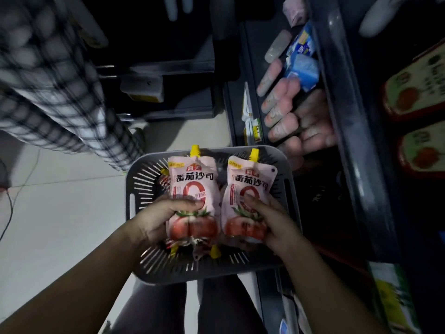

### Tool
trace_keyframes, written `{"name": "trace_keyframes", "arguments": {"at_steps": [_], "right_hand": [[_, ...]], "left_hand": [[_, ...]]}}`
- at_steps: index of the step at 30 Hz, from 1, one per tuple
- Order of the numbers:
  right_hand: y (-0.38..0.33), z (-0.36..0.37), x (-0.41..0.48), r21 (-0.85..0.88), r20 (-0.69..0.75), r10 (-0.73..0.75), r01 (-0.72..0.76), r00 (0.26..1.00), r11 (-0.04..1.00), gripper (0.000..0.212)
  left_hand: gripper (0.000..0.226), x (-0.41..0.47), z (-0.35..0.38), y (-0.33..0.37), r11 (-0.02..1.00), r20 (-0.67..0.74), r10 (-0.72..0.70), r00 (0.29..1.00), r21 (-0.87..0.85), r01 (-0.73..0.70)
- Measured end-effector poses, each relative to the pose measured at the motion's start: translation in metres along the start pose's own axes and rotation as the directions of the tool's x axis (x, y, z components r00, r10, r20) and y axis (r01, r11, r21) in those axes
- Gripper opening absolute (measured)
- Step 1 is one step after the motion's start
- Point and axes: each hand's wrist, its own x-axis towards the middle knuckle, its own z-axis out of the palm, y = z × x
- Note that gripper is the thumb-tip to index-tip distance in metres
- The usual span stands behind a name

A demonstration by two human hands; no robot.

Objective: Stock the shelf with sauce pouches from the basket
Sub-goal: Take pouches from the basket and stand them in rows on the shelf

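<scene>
Dark shelving (342,121) to the right of both grips, running up the frame, tiers dim, packets of other goods blurred on them; none of the pink pouches to be made out anywhere on it. Pale floor tile (60,213) to the left of the grips. Grey slotted basket (134,189) directly beneath both hands, apparently resting over the knees. Left hand (154,220) closed round the lower half of the left pouch (190,189), thumb across the printed front, yellow spout pointing away from the wrist. Right hand (274,222) closed likewise on the right pouch (248,191), thumb pressed on the red zero, that pouch just beside its twin, whether touching not clear. Both pouches held upright-facing, just above the basket floor. Under the grips, more pouches lying flat in the basket, count unclear, two yellow caps (214,251) poking out on the wrist side and another at the far left edge. Judged from this: early or mid-task, one pair picked up and not yet carried across to the shelf, several pouches left below. Next, probably a reach rightward to a free tier; dim light and motion blur likely to make the placing spot hard to find.
</scene>
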Motion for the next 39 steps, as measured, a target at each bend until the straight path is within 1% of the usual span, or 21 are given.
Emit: {"name": "trace_keyframes", "arguments": {"at_steps": [2, 5, 6, 9, 10, 12, 14, 17, 20, 24, 27, 32, 35, 38, 39], "right_hand": [[-0.012, 0.006, -0.013, -0.011, 0.004, -0.032, 0.032, 0.999, 0.999, 0.037], [-0.031, 0.02, -0.036, -0.061, 0.014, -0.125, 0.126, 0.992, 0.99, 0.043], [-0.037, 0.026, -0.044, -0.071, 0.02, -0.167, 0.168, 0.986, 0.983, 0.042], [-0.053, 0.044, -0.074, -0.064, 0.019, -0.297, 0.297, 0.955, 0.953, 0.034], [-0.057, 0.051, -0.085, -0.07, 0.024, -0.337, 0.337, 0.941, 0.939, 0.033], [-0.064, 0.066, -0.108, -0.066, 0.026, -0.393, 0.394, 0.919, 0.917, 0.029], [-0.065, 0.08, -0.132, -0.062, 0.012, -0.443, 0.443, 0.896, 0.894, 0.026], [-0.057, 0.101, -0.167, -0.092, -0.025, -0.521, 0.517, 0.853, 0.851, 0.028], [-0.042, 0.118, -0.202, -0.093, -0.106, -0.58, 0.573, 0.807, 0.814, 0.026], [-0.019, 0.125, -0.247, -0.005, -0.205, -0.636, 0.649, 0.744, 0.761, 0.019], [-0.001, 0.119, -0.285, 0.012, -0.288, -0.678, 0.71, 0.677, 0.704, 0.021], [0.028, 0.093, -0.355, -0.043, -0.405, -0.723, 0.778, 0.56, 0.626, 0.014], [0.044, 0.072, -0.4, -0.045, -0.467, -0.749, 0.833, 0.47, 0.551, 0.007], [0.062, 0.044, -0.45, -0.056, -0.533, -0.748, 0.866, 0.395, 0.497, 0.014], [0.071, 0.034, -0.467, -0.072, -0.547, -0.75, 0.871, 0.372, 0.485, 0.016]], "left_hand": [[0.071, -0.011, 0.01, 0.009, 0.999, 0.02, 0.035, 0.999, -0.004, -0.035], [0.082, -0.029, 0.032, 0.029, 0.99, 0.004, 0.113, 0.994, 0.084, -0.113], [0.078, -0.037, 0.039, 0.037, 0.983, 0.004, 0.139, 0.99, 0.118, -0.139], [0.039, -0.067, 0.057, 0.063, 0.957, 0.022, 0.224, 0.974, 0.185, -0.224], [0.033, -0.078, 0.061, 0.072, 0.947, 0.045, 0.248, 0.968, 0.199, -0.252], [0.029, -0.102, 0.067, 0.089, 0.919, 0.096, 0.303, 0.948, 0.233, -0.317], [0.03, -0.128, 0.072, 0.101, 0.886, 0.144, 0.358, 0.923, 0.258, -0.384], [0.027, -0.167, 0.079, 0.115, 0.842, 0.235, 0.386, 0.892, 0.306, -0.444], [0.025, -0.201, 0.086, 0.118, 0.811, 0.317, 0.367, 0.875, 0.352, -0.468], [0.019, -0.237, 0.1, 0.106, 0.782, 0.41, 0.31, 0.858, 0.403, -0.475], [0.024, -0.259, 0.121, 0.088, 0.758, 0.486, 0.268, 0.832, 0.427, -0.494], [0.032, -0.297, 0.174, 0.052, 0.742, 0.595, 0.174, 0.785, 0.445, -0.501], [0.037, -0.317, 0.207, 0.027, 0.702, 0.664, 0.123, 0.738, 0.467, -0.538], [0.047, -0.339, 0.241, -0.008, 0.633, 0.702, 0.101, 0.705, 0.501, -0.59], [0.044, -0.346, 0.252, -0.022, 0.618, 0.718, 0.094, 0.69, 0.501, -0.605]]}}
